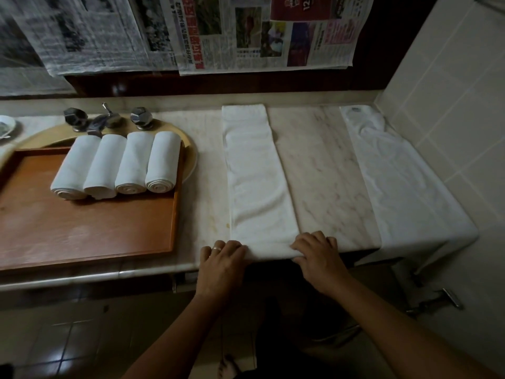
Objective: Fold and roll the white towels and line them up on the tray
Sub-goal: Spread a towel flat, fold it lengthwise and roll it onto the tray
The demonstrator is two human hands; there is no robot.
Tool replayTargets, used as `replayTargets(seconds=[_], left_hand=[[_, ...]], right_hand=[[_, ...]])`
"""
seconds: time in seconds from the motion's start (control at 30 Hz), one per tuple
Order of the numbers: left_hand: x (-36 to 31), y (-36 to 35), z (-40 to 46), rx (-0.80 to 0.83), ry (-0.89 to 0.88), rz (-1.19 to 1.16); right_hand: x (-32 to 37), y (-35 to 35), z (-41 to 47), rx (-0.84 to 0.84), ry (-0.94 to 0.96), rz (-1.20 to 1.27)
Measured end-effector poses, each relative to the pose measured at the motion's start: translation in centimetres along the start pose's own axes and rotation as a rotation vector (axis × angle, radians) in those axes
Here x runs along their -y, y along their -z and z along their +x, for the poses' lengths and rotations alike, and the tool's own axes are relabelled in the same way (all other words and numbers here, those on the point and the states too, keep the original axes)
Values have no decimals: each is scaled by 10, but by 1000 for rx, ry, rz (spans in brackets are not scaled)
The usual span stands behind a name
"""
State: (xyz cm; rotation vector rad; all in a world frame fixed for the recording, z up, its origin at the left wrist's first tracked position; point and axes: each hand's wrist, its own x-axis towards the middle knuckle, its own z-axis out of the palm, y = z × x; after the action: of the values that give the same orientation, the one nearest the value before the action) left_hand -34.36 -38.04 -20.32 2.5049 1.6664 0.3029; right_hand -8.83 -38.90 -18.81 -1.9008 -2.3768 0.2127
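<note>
Both hands at the near end of a folded towel on the counter

Left hand (222,257) and right hand (317,251) curled over the near corners of the towel (258,181), gripping its edge at the counter (322,170) lip; ring on a left finger. Towel folded into a long strip, lying flat, reaching to the back wall. Right of it, apart, another towel (404,181) spread loose, draped over the near edge. Left, a wooden tray (82,228) with four rolls (117,165) side by side, touching, at its far end. Behind the tray, taps (106,120); newspaper (246,31) on the wall
</note>
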Motion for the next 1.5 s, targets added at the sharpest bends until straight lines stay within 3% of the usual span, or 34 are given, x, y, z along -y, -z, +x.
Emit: replayTargets(seconds=[0.2, 0.3, 0.43, 0.53, 0.7, 0.87, 1.07, 1.2, 1.33, 1.5], left_hand=[[7, 15, 17, 151, 119, -177], [8, 24, 31, 226, 198, -244], [8, 25, 40, 187, 310, -243], [5, 23, 38, 34, 247, -125], [10, 6, 27, -133, -106, 35], [16, -4, 5, -105, -185, 110], [9, 15, 20, 42, 1, -8], [13, 19, 35, 160, 116, -107], [14, 25, 52, 305, 195, -189], [13, 28, 59, 102, 310, -179]], right_hand=[[-4, 33, 28, 284, -237, 319], [-4, 37, 40, 282, -360, 409], [1, 33, 50, 235, -508, 364], [8, 27, 50, 135, -418, 130], [6, 1, 17, -207, -5, -142], [-1, -13, -9, -183, -8, -84], [-3, 6, 11, -57, -205, 284], [-11, 31, 32, 172, -366, 505], [-18, 34, 55, 282, -460, 492], [-11, 25, 68, 127, -461, 219]])
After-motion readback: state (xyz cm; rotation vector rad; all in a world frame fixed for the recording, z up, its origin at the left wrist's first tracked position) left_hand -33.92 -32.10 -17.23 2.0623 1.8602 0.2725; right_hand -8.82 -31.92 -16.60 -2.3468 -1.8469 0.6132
